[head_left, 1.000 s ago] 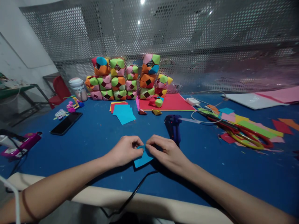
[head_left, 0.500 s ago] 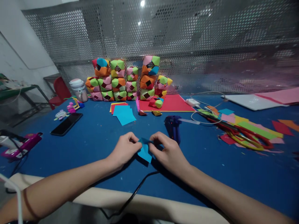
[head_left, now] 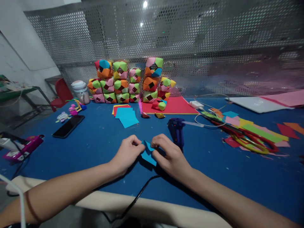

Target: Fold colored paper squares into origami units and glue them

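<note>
Both my hands meet over the blue table (head_left: 95, 139) near its front edge. My left hand (head_left: 127, 153) and my right hand (head_left: 169, 155) pinch a small piece of light blue paper (head_left: 148, 153) between fingertips, folded into a pointed shape that hangs just above the tabletop. Several loose light blue paper squares (head_left: 127, 116) lie further back. Behind them stands a stack of many-coloured folded paper cubes (head_left: 129, 82).
A dark blue glue gun (head_left: 176, 131) lies just beyond my right hand, its cord running off the front edge. Scissors (head_left: 247, 137) and coloured paper scraps lie at right, a red sheet (head_left: 175, 104) in the middle, a black phone (head_left: 68, 125) and a pink tool (head_left: 22, 148) at left.
The blue paper has been folded smaller and turned, its point now aimed down to the right. Both hands have stayed close together at the same spot.
</note>
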A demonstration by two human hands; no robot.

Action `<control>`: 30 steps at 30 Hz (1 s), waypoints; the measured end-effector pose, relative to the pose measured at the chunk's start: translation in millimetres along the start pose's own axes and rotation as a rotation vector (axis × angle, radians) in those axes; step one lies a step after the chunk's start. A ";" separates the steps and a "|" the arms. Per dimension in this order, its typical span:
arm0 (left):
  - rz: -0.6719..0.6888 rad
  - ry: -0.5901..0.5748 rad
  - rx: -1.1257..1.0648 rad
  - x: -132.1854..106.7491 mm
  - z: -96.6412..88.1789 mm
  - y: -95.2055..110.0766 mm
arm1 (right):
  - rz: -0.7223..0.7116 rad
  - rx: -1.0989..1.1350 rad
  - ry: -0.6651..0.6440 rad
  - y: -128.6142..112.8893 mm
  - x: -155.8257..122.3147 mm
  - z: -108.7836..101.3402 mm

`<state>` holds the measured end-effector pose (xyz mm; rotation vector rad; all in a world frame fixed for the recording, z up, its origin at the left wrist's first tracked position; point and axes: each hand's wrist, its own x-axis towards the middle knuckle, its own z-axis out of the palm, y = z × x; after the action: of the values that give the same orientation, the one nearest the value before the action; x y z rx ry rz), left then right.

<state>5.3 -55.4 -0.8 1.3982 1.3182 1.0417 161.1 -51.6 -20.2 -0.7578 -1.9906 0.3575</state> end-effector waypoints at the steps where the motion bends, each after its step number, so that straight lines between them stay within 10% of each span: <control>1: 0.002 0.000 -0.001 0.1 -0.2 0.0 | -0.002 0.004 -0.003 -0.9 0.7 -0.7; 15: 0.014 -0.058 0.022 -0.1 -0.2 1.1 | 0.198 0.024 -0.023 3.8 2.4 0.0; 30: 0.031 -0.117 0.088 2.0 -1.2 -3.7 | 0.094 0.029 -0.014 1.9 -0.7 -1.3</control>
<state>3.4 -53.4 -4.2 1.5261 1.2734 0.9169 163.2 -50.7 -21.0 -0.8348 -1.9630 0.4469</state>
